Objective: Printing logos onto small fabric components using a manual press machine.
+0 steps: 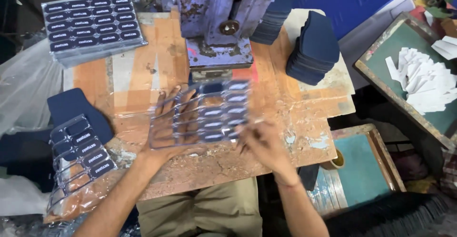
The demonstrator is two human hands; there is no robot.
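A clear plastic tray (pixel 202 118) with rows of oval pockets lies near the middle of the worn wooden table (pixel 295 118), a little toward the front edge and just in front of the press. Some pockets at its right side carry dark blue oval labels; the pockets on the left look empty. The left hand (pixel 169 127) lies under the left part of the tray, fingers spread wide and flat, seen through the plastic. The right hand (pixel 264 144) is at the tray's right front corner. It is blurred, so I cannot tell if the fingers pinch the edge or only touch it; they seem half bent.

Behind the tray stands a blue metal press (pixel 219 23), rusty, at the back edge of the table. At the back left corner rests a stack of filled trays (pixel 90 25) with dark labels. Another tray (pixel 78 158), partly filled, hangs over the left front corner. At the back right edge sits a pile of dark blue fabric pieces (pixel 314 46).
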